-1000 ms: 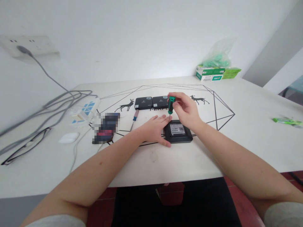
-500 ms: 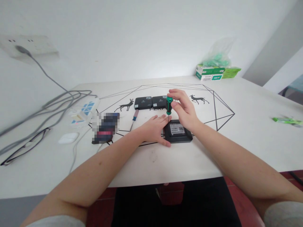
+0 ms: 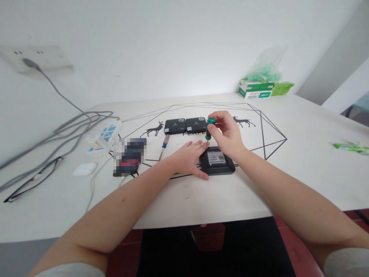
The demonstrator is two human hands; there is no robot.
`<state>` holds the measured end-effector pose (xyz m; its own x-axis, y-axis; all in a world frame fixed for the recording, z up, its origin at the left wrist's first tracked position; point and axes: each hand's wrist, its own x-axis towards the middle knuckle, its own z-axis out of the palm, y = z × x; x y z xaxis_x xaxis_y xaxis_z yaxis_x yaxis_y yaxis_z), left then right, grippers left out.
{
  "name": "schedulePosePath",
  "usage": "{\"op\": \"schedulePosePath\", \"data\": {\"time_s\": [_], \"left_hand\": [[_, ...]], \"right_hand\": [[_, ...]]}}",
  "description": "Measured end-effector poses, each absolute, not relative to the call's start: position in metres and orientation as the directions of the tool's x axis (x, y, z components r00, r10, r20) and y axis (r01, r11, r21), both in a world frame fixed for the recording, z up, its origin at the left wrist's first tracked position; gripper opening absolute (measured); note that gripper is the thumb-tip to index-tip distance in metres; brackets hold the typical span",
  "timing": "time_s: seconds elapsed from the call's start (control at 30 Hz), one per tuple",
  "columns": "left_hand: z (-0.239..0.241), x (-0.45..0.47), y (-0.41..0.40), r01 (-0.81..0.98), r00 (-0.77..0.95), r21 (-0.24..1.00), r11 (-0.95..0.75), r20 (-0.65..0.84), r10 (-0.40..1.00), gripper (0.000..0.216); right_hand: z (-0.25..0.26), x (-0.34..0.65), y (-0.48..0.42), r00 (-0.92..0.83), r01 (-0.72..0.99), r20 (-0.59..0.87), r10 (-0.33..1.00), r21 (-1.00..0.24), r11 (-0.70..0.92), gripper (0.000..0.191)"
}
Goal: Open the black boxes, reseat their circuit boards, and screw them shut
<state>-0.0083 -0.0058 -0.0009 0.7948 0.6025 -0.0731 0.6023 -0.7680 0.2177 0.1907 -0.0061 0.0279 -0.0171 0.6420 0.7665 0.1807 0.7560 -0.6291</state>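
Matt black plastic box (image 3: pixel 217 161), glossy green plastic screwdriver handle (image 3: pixel 210 129), smooth white table (image 3: pixel 302 165), crinkly clear plastic bag (image 3: pixel 266 65).

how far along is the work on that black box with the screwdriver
Done: nothing visibly removed; the black box lies label-up, closed. In hand: right hand holds the green screwdriver upright at its far-left corner, left hand steadying its side. Left: two more boxes wait behind, untouched.

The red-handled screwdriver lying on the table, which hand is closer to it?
Left. The left hand rests flat just right of the red-handled screwdriver; the right hand is farther right, holding the green screwdriver.
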Motion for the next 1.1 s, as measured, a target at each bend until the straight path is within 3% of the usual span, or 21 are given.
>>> {"op": "schedulePosePath", "data": {"time_s": [0.1, 0.23, 0.33, 0.63, 0.87, 1.1], "left_hand": [[-0.0006, -0.0080, -0.0060, 0.604, 0.794, 0.211, -0.768, -0.080, 0.603, 0.138], [-0.0016, -0.0078, -0.0053, 0.594, 0.800, 0.223, -0.773, -0.068, 0.596, 0.139], [-0.0026, -0.0080, -0.0044, 0.586, 0.804, 0.237, -0.775, -0.052, 0.592, 0.141], [0.0004, -0.0076, -0.0054, 0.592, 0.800, 0.234, -0.771, -0.058, 0.597, 0.137], [0.0028, -0.0069, -0.0063, 0.584, 0.805, 0.246, -0.773, -0.051, 0.592, 0.136], [-0.0018, -0.0074, -0.0042, 0.574, 0.811, 0.236, -0.784, -0.031, 0.584, 0.137]], "right_hand": [[0.0296, 0.1918, -0.0074, -0.040, 0.185, 0.779, 0.626, -0.610, 0.771, 0.021], [0.0315, 0.1931, -0.0066, 0.010, 0.315, 0.823, 0.568, -0.542, 0.779, 0.016], [0.0314, 0.1933, -0.0060, -0.014, 0.351, 0.829, 0.560, -0.520, 0.779, 0.028], [0.0295, 0.1915, -0.0101, -0.047, 0.303, 0.821, 0.569, -0.532, 0.791, 0.031], [0.0339, 0.1930, -0.0104, -0.036, 0.392, 0.830, 0.557, -0.501, 0.771, 0.036], [0.0292, 0.1916, -0.0097, -0.060, 0.301, 0.849, 0.524, -0.485, 0.821, 0.041]]}}
